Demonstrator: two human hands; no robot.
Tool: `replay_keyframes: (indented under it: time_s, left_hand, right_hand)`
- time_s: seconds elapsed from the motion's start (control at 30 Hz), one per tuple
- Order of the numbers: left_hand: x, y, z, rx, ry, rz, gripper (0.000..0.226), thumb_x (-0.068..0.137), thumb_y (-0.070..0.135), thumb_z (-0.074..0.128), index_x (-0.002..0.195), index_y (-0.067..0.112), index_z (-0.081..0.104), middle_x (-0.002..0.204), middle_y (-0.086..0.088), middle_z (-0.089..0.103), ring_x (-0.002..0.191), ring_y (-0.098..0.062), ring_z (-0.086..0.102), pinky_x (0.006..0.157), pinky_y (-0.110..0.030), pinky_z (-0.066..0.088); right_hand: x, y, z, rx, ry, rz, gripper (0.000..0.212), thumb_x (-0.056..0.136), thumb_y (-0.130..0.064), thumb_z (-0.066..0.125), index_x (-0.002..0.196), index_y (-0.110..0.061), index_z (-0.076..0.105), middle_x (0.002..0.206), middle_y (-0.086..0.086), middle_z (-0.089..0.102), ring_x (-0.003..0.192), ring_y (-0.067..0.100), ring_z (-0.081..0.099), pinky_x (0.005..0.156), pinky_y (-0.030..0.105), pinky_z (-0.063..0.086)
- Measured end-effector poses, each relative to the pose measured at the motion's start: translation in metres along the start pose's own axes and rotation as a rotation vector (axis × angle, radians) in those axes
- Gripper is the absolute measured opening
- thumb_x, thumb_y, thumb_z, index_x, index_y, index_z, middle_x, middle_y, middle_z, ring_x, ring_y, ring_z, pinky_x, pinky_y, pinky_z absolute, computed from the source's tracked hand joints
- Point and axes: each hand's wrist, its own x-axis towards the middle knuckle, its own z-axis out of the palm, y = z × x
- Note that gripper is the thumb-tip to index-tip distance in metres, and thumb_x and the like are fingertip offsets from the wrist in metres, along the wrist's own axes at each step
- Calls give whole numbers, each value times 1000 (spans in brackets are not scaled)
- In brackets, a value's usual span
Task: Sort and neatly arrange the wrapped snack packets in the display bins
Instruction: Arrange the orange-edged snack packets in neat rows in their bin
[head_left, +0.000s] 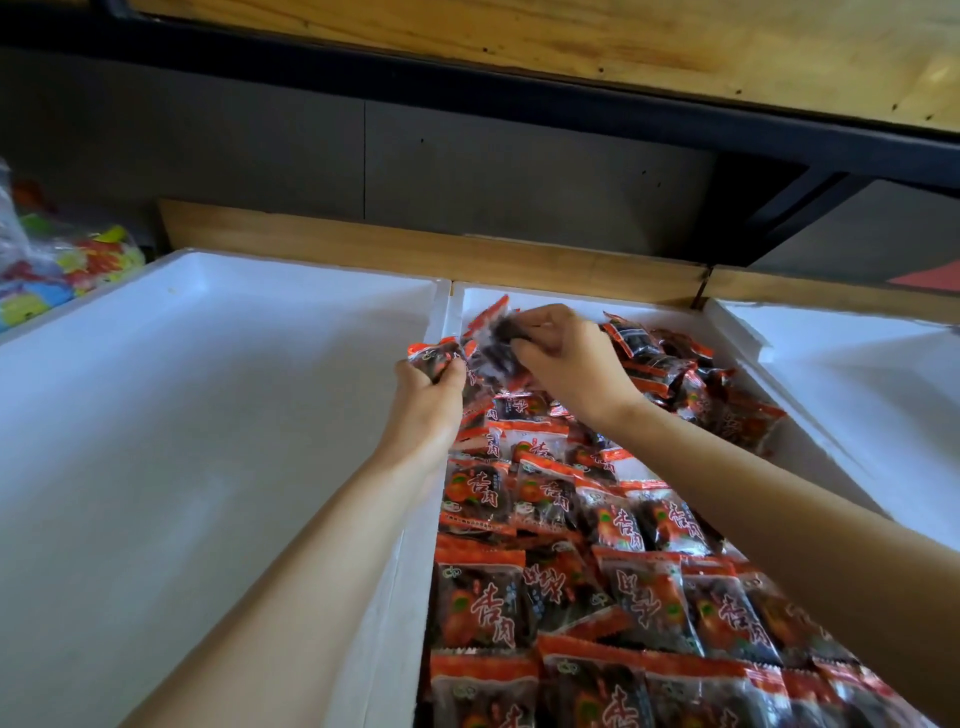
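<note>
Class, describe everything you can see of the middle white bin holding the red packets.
The middle bin is a white, foam-looking, open-topped rectangular box between two neighbour bins. Red-and-dark packets fill it: tidy overlapping rows near the camera, a looser heap at the far end. The left hand and right hand each hold packets over its far left corner.

A pale wooden board (431, 254) runs across the middle. Right above it stands a grey panelled wall (519, 171) with a vertical seam. Higher above the board a black metal rail (467, 88) slants across under a plywood shelf (571, 36). Left of the board lies a clear bag of bright-coloured items (78, 260), blurred. Light is soft and even
</note>
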Motion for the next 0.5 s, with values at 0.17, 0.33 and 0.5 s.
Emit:
replay_keyframes:
  time_s: [0.17, 0.33, 0.5]
  left_hand:
    - [-6, 7, 3, -118, 27, -3, 24, 106, 32, 33, 121, 15, 40, 122, -12, 58, 105, -32, 65, 61, -44, 61]
    - [-12, 13, 6, -250, -36, -51, 49, 100, 55, 33, 127, 16, 47, 122, -15, 60, 106, -33, 65, 73, -50, 60]
    - [-11, 11, 2, -109, -78, 77, 58, 83, 51, 67, 125, 15, 51, 116, -7, 66, 102, -24, 68, 74, -48, 61]
  right_hand:
    - [-12, -20, 11, 243, -208, -3, 23, 98, -18, 46, 109, -4, 61, 105, 5, 66, 98, 16, 65, 84, 32, 56]
    - [-10, -12, 6, 213, -190, 29, 20, 88, -12, 63, 106, -17, 58, 112, 7, 61, 99, 18, 63, 88, 32, 54]
    - [-11, -17, -2, 170, -201, -96, 26, 83, -10, 68, 107, -11, 58, 101, 8, 66, 91, 24, 66, 81, 34, 56]
